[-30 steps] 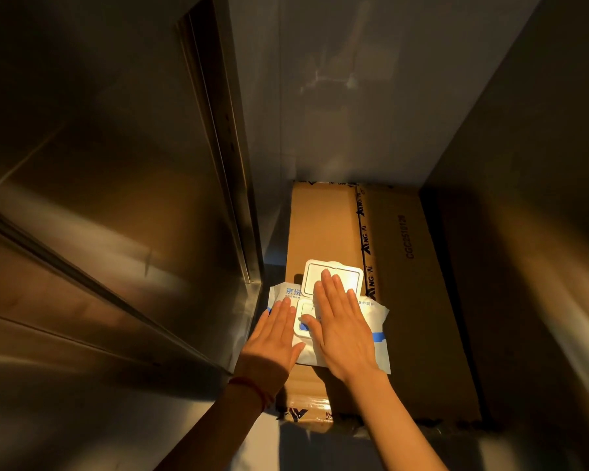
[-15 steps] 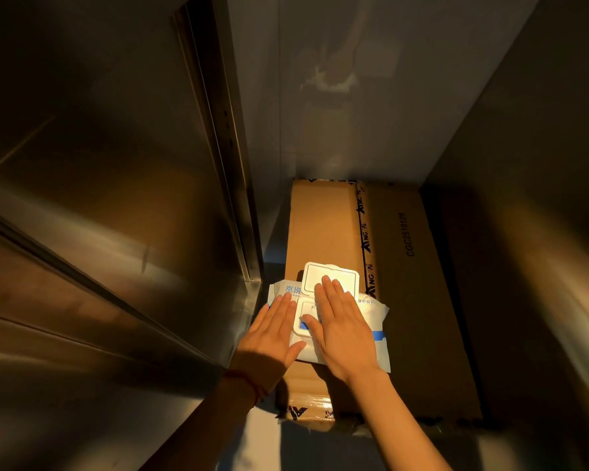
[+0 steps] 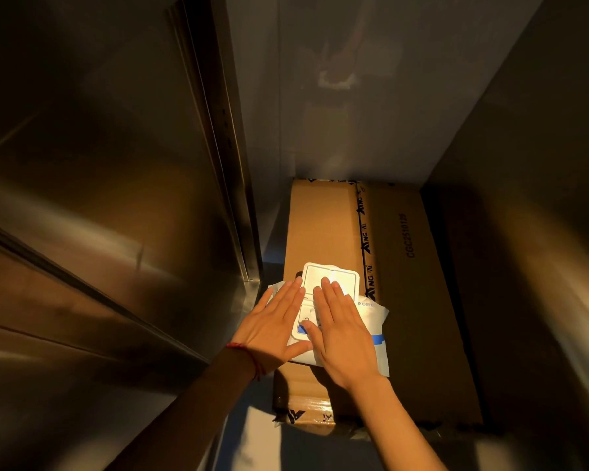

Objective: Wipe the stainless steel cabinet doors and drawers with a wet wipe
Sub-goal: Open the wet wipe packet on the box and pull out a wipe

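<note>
Here the right hand [image 3: 340,338] lies flat, fingers straight and close together, on the pack of wet wipes [image 3: 371,321], its fingertips reaching onto the raised white flip lid [image 3: 330,277] and its thumb resting at the edge of the pack's white opening frame. At nine o'clock from it, just beside, the left hand [image 3: 274,329] also lies flat with straight fingers on the left part of the pack, thumb stretched out toward the right hand; a red string bracelet [image 3: 249,360] circles its wrist. Neither hand curls round anything.

The pack is white with a blue band on its right side and rests on a long brown cardboard box [image 3: 405,283], near the box's left front corner. Black printed tape and dark lettering run along the top of the box toward twelve o'clock.

Stainless steel panels stand around the box: a cabinet door [image 3: 99,198] from seven to eleven o'clock, with a vertical edge strip beside the box, a back panel [image 3: 337,96] at twelve o'clock, and a dark side wall [image 3: 541,164] at two to four o'clock.
</note>
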A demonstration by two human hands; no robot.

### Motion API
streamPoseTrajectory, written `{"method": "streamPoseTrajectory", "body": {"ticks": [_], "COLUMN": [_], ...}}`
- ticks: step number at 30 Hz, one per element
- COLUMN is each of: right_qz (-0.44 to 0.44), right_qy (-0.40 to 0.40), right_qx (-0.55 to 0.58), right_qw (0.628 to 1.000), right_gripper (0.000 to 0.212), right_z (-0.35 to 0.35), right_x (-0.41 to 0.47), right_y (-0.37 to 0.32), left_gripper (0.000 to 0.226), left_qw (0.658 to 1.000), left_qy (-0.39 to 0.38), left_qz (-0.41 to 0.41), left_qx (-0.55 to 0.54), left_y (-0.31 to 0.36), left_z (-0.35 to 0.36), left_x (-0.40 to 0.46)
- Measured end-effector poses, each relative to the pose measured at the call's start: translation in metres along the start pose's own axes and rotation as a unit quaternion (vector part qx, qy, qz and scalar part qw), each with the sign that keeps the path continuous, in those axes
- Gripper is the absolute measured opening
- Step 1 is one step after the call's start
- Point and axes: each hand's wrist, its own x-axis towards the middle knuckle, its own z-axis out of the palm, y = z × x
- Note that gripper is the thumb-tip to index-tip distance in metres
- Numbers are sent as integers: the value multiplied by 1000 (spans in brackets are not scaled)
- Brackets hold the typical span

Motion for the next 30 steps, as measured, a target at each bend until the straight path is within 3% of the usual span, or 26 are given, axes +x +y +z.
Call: {"method": "streamPoseTrajectory", "body": {"ticks": [18,30], "right_qz": [34,86], "right_qy": [39,63], "right_qx": [71,71], "right_qw": [996,992], "right_gripper": [48,38], "right_z": [-2,-7], "right_x": [-15,-7], "right_y": [-13,-25], "left_gripper": [86,82], "left_qw": [999,999], "left_qy": [-21,11], "left_qz": [-23,-20], "left_qx": [14,26], "left_y": [6,4], "left_z": [-3,6], "left_x": [0,0]}}
